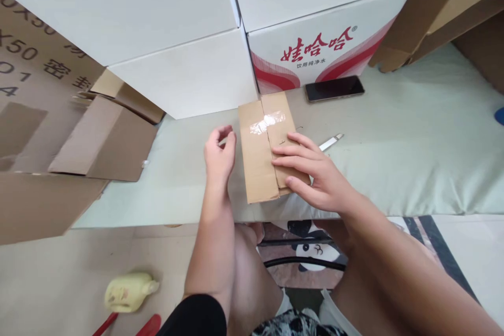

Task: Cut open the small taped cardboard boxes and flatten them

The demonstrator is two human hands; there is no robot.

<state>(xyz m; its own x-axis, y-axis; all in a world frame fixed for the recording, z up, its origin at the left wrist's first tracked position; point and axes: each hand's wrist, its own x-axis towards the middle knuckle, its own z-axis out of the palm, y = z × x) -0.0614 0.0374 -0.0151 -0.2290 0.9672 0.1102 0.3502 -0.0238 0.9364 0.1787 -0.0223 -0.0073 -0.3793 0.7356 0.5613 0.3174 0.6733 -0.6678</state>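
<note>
A small brown cardboard box lies on the pale green cloth, its two top flaps meeting along a seam. Clear tape crosses that seam near the far end. My right hand rests on the right flap with fingers spread, holding the box lightly from above. Just left of the box, apart from it, is my left hand, its fingers curled and thumb near the index finger; nothing shows between them. A utility knife lies right of the box, partly hidden behind my right hand.
Big white cartons stand along the back, one with red lettering. A phone lies before them. Open cardboard boxes stand at left and more cardboard at right. On the floor lies a yellow bottle. The cloth-covered surface ends near my knees.
</note>
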